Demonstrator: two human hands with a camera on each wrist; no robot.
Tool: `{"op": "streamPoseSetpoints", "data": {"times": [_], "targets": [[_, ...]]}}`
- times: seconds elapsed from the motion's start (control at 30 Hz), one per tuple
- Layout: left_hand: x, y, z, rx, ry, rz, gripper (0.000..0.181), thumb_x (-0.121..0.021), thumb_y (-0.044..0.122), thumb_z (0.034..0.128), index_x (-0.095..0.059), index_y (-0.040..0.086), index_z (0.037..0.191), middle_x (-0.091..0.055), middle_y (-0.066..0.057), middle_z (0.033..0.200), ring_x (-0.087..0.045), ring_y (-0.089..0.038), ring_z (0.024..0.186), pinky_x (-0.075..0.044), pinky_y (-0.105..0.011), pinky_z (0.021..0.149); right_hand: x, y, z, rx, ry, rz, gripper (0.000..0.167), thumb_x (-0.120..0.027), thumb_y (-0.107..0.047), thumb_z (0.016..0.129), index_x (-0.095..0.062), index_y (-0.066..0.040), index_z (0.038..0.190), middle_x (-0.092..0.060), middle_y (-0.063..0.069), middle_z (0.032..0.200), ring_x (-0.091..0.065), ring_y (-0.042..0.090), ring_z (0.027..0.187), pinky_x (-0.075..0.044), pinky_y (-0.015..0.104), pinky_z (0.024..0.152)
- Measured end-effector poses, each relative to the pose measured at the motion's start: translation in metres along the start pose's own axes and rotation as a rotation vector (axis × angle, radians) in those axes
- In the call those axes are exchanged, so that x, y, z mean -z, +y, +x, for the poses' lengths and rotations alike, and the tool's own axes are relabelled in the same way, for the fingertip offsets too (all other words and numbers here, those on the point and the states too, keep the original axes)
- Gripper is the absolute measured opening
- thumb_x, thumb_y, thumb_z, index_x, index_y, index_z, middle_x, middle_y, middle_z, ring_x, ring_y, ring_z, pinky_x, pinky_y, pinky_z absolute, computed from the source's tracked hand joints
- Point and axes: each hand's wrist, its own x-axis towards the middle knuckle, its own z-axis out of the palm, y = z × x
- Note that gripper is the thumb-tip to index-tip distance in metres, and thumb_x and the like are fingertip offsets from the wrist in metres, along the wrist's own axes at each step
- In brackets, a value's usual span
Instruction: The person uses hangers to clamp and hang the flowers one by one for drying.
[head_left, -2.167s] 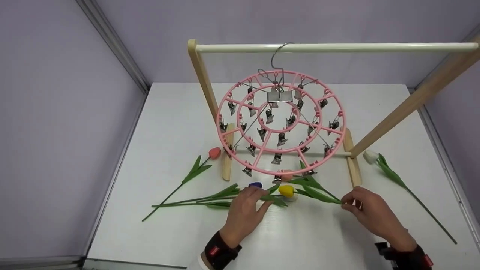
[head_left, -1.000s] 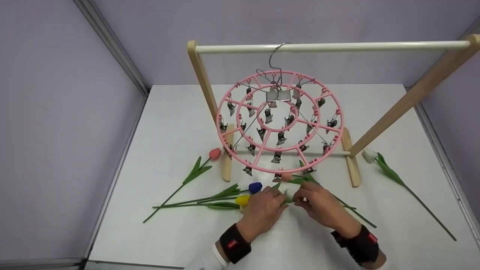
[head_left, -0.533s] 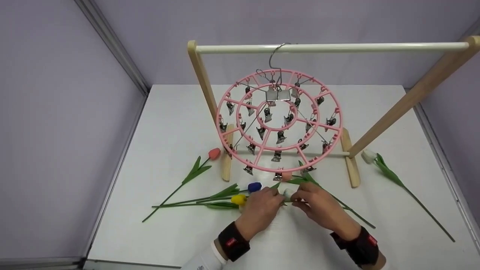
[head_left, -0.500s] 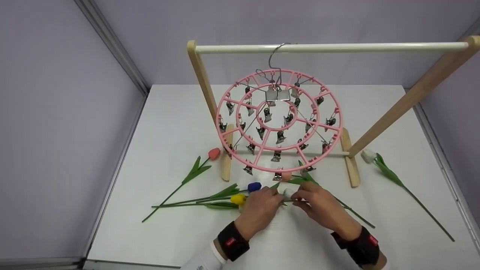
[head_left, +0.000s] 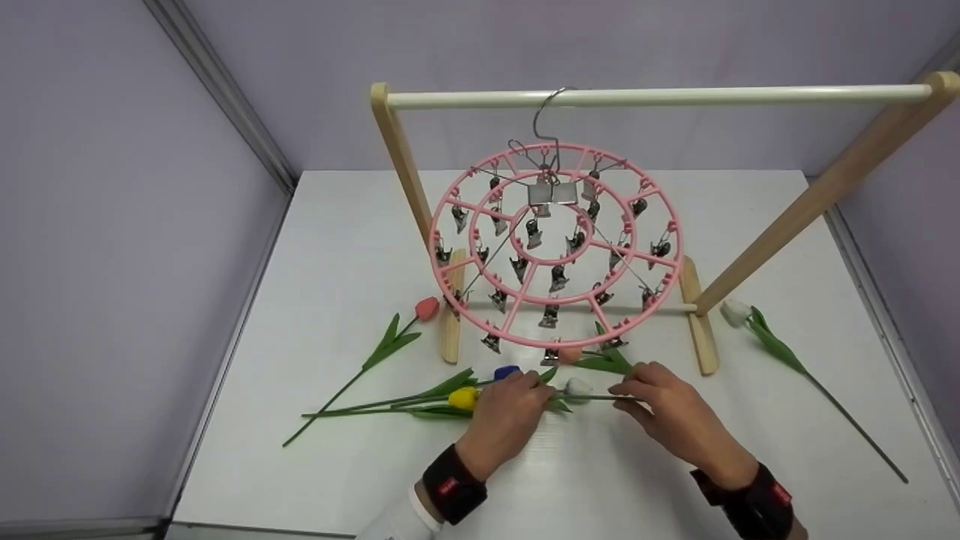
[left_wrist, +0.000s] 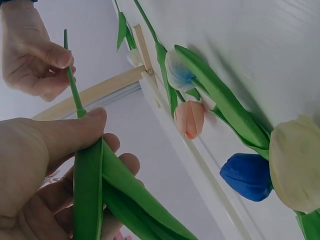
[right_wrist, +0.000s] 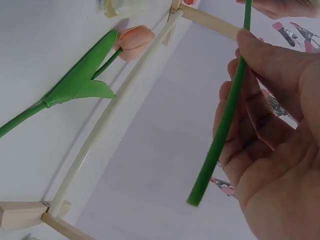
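My left hand [head_left: 506,412] grips a yellow tulip [head_left: 463,397] around its leaves and upper stem, with the flower pointing left. In the left wrist view its thumb presses on the green leaves [left_wrist: 88,190]. Further along, my right hand [head_left: 671,409] pinches the stem [head_left: 589,397] between thumb and fingers. The right wrist view shows the cut end of that stem [right_wrist: 215,140] sticking out past the fingers. A blue tulip [head_left: 507,372] lies just behind the left hand, and a white-blue tulip [head_left: 577,388] lies between the hands. The peach tulip [right_wrist: 135,42] lies behind them.
Above the flowers, a pink round clip hanger [head_left: 517,300] with several metal clips hangs from the white bar [head_left: 675,96] of a wooden rack [head_left: 825,187]. A red tulip [head_left: 427,308] lies to the left. A white tulip [head_left: 736,312] lies far right on the table [head_left: 352,225].
The yellow tulip has shifted left, and my left hand, earlier loose, now grips it. My right hand went left, then slid right along the stem in the last half second.
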Motion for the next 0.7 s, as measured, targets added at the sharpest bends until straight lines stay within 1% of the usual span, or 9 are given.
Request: {"op": "streamPoseSetpoints", "data": {"times": [0.13,0.27,0.43,0.57,0.7], "targets": [[0.002,-0.004,-0.004,0.008,0.006,-0.004,0.009,-0.079,0.015,0.0955,-0.083,0.019,0.102,-0.074,0.003,0.088,-0.07,-0.012,0.077,-0.059,-0.022,0.062,0.001,0.002,-0.004,-0.027,0.003,-0.004,0.028,-0.092,0.002,0.073,-0.082,-0.013,0.096,-0.065,-0.005,0.089,-0.059,0.008,0.085,-0.056,0.026,0.07],[0.005,-0.005,-0.007,0.022,-0.001,0.003,0.008,-0.079,0.017,0.096,-0.082,0.019,0.103,-0.074,0.002,0.09,-0.071,-0.013,0.08,-0.061,-0.025,0.066,0.0,0.0,-0.006,-0.05,0.002,0.001,0.028,-0.091,0.005,0.073,-0.083,-0.012,0.095,-0.065,-0.005,0.087,-0.061,0.008,0.084,-0.057,0.025,0.07],[0.006,-0.003,-0.007,0.023,-0.005,0.0,0.009,-0.077,0.016,0.0971,-0.082,0.017,0.105,-0.075,0.001,0.092,-0.071,-0.015,0.08,-0.062,-0.027,0.066,-0.003,-0.003,-0.006,-0.046,0.052,0.004,0.029,-0.092,0.007,0.071,-0.083,-0.012,0.091,-0.065,-0.004,0.084,-0.062,0.008,0.081,-0.057,0.023,0.068],[0.006,0.001,-0.005,-0.013,0.025,0.005,0.01,-0.079,0.015,0.0953,-0.082,0.017,0.105,-0.075,0.001,0.093,-0.07,-0.014,0.081,-0.061,-0.025,0.068,-0.006,-0.007,-0.005,-0.022,0.087,-0.017,0.029,-0.093,0.007,0.069,-0.083,-0.012,0.088,-0.065,-0.004,0.082,-0.061,0.008,0.079,-0.057,0.023,0.067],[0.005,0.008,-0.001,-0.074,0.057,0.048,0.012,-0.08,0.019,0.0947,-0.081,0.017,0.107,-0.078,0.002,0.098,-0.071,-0.012,0.084,-0.061,-0.022,0.072,-0.007,-0.012,-0.003,-0.02,0.077,-0.037,0.028,-0.093,0.006,0.07,-0.083,-0.013,0.088,-0.064,-0.003,0.083,-0.061,0.008,0.079,-0.057,0.024,0.066]]}}
